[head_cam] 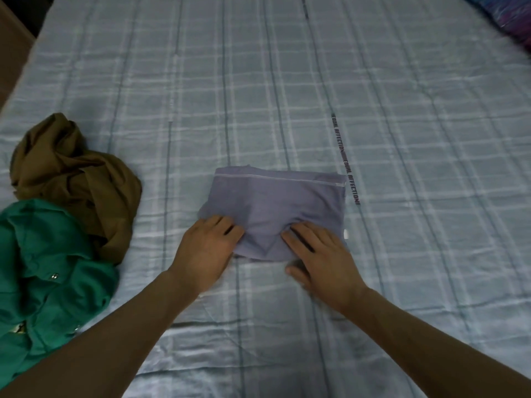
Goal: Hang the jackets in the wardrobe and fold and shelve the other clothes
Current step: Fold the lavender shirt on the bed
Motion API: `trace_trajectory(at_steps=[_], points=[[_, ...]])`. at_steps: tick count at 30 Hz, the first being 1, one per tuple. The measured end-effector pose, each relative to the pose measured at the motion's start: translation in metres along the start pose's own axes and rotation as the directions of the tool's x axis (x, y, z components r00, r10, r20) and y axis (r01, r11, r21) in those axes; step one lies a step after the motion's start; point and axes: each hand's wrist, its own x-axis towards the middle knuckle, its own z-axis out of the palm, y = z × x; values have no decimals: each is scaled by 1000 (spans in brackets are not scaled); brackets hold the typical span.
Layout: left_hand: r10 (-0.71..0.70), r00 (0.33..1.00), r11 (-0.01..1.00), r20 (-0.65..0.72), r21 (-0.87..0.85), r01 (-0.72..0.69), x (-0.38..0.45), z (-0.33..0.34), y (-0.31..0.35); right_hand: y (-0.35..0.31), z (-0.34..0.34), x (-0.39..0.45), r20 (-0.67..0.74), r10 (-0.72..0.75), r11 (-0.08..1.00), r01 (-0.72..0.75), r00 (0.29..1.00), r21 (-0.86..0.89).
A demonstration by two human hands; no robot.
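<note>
Head view looks steeply down, close over the bed (402, 81).

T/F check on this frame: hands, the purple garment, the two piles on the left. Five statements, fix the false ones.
1. Both hands rest on the folded purple garment. True: left hand and right hand lie on its near edge.
2. The purple garment hangs in a wardrobe. False: it lies on the plaid bedsheet.
3. The green garment is folded. False: it lies crumpled at the left.
4. The brown garment lies beyond the green one, touching it. True.
5. The right hand holds a hanger. False: no hanger shows.
</note>
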Motion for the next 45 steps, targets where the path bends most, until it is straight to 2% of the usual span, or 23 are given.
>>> trace_trajectory(at_steps=[6, 10, 14, 17, 20, 26, 30, 34, 39, 45], points=[[-35, 998, 990, 59, -133, 43, 7, -38, -2, -10, -5, 17, -95, 90, 996, -90, 991, 8], [-46, 997, 988, 55, -146, 54, 6, -65, 0, -8, -36, 26, -48, 202, 975, -197, 978, 99], [-67, 993, 974, 92, -210, 86, 2, -122, -1, -10, -109, 39, 17, 83, 974, -85, 996, 209], [-77, 991, 963, 110, -248, 103, -7, -184, 0, -27, -174, 54, 79, 84, 960, -102, 993, 260], [-90, 994, 956, 64, -276, 104, -28, -252, 7, -61, -234, 63, 84, 42, 953, -65, 996, 295], [-231, 973, 960, 30, -154, 232, -104, -381, 46, -142, -337, 66, 33, -214, 943, 198, 976, 268], [-342, 939, 939, -29, -48, 340, -164, -454, 83, -193, -397, 67, -64, -402, 884, 405, 914, 233], [-463, 867, 880, -186, 18, 474, -234, -521, 111, -255, -449, 67, -111, -540, 803, 550, 834, 229], [-564, 761, 787, -321, 68, 613, -336, -587, 154, -355, -486, 59, -133, -687, 673, 694, 715, 256], [-701, 570, 599, -430, 80, 797, -462, -615, 198, -482, -501, 20, -206, -819, 475, 834, 536, 280]])
